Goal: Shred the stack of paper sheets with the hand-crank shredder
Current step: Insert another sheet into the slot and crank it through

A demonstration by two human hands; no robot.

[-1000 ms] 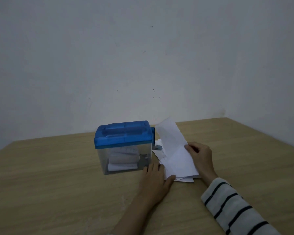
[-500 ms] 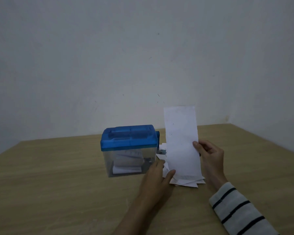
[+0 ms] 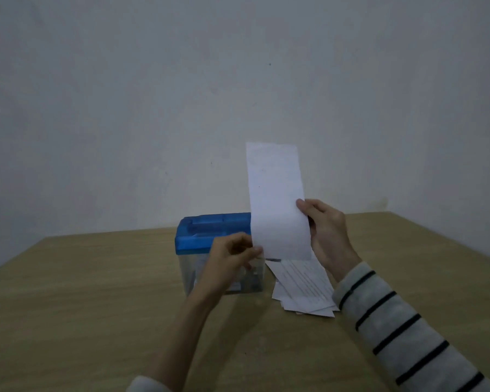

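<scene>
Since a second ago the long white paper sheet (image 3: 276,199) has risen off the pale wooden surface (image 3: 68,292) and stands upright beside the blue-lidded clear plastic shredder (image 3: 210,230). The right hand (image 3: 327,230) grips its right edge, the left hand (image 3: 232,254) pinches its lower left corner. Loading is in hand; next, its bottom edge must meet the lid slot squarely. The loose white stack (image 3: 303,290) lies just right of the shredder.

Dim, flat light (bluish cast); soft focus, faint shadows.
</scene>
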